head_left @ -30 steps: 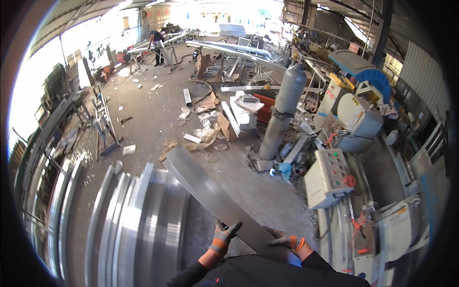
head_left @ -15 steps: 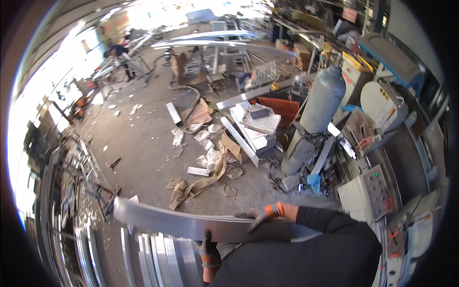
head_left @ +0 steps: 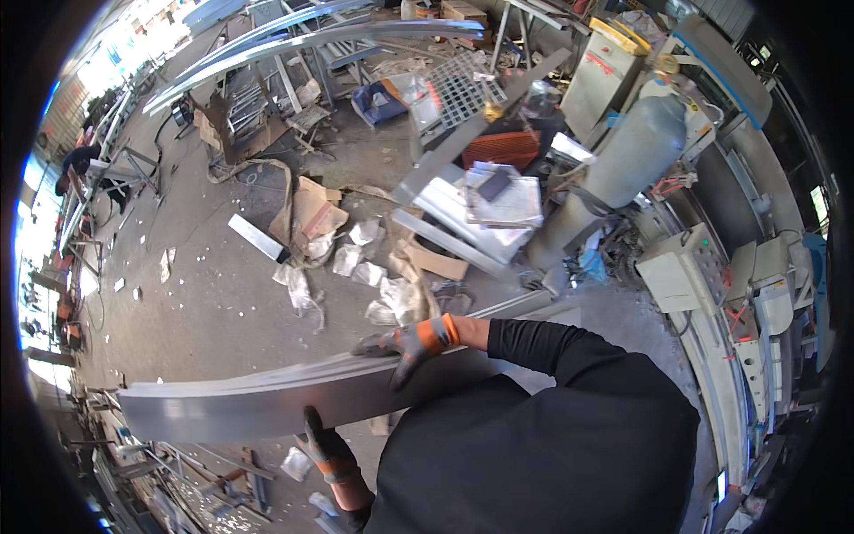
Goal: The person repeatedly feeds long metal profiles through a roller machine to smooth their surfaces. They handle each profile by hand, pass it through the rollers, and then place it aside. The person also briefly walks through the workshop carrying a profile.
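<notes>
A long grey metal profile [head_left: 222,405] with a flat, shiny face lies crosswise in front of my body, its left end reaching far out to the left. Over its top edge my right hand [head_left: 411,345], in a grey and orange work glove, is closed with fingers bent across the edge. My left hand [head_left: 327,449], in a matching glove, grips it from below, thumb pressed on the near face; its other fingers are mostly hidden. Past my right forearm the profile's right part shows again, pale and narrow.
A tall grey gas cylinder [head_left: 632,156] leans at the right, near a control box [head_left: 680,271] with buttons. Torn cardboard [head_left: 316,214], plastic scraps and a short metal offcut [head_left: 258,238] litter the floor ahead. Long profiles [head_left: 311,40] rest on stands farther back. Another person [head_left: 82,165] bends over at far left.
My view has shifted and tilted. The profile has swung left and slightly lower in the picture, both hands still on it. The bright profiles below it have left view.
</notes>
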`<state>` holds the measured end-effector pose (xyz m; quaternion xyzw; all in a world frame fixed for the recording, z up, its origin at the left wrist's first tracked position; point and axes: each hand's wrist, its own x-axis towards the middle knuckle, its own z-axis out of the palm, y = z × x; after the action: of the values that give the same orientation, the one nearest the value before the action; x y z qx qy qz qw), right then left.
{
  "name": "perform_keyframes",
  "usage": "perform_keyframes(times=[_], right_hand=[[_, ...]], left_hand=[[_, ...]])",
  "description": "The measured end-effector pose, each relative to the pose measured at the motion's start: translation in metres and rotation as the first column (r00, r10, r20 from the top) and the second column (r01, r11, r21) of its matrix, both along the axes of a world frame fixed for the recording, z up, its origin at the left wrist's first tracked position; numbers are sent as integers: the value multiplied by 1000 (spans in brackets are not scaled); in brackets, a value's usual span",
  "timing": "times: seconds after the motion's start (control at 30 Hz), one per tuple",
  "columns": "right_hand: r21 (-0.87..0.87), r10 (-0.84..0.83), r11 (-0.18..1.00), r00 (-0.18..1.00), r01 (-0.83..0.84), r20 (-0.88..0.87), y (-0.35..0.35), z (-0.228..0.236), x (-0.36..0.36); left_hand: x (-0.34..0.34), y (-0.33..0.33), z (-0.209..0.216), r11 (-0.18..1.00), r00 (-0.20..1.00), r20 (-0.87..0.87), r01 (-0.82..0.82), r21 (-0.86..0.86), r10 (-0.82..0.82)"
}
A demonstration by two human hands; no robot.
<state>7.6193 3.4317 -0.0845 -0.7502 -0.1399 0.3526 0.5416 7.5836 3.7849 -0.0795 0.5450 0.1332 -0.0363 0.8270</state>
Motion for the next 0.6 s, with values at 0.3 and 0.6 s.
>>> perform_keyframes(times=[0.3,0.6], right_hand=[[137,56,988,993,-70,103,186,-71,498],[145,425,875,876,-463,228,452,71,1007]], left_hand=[[478,161,-12,996,996,83,-51,69,45],[874,364,35,970,981,175,-120,212,83]])
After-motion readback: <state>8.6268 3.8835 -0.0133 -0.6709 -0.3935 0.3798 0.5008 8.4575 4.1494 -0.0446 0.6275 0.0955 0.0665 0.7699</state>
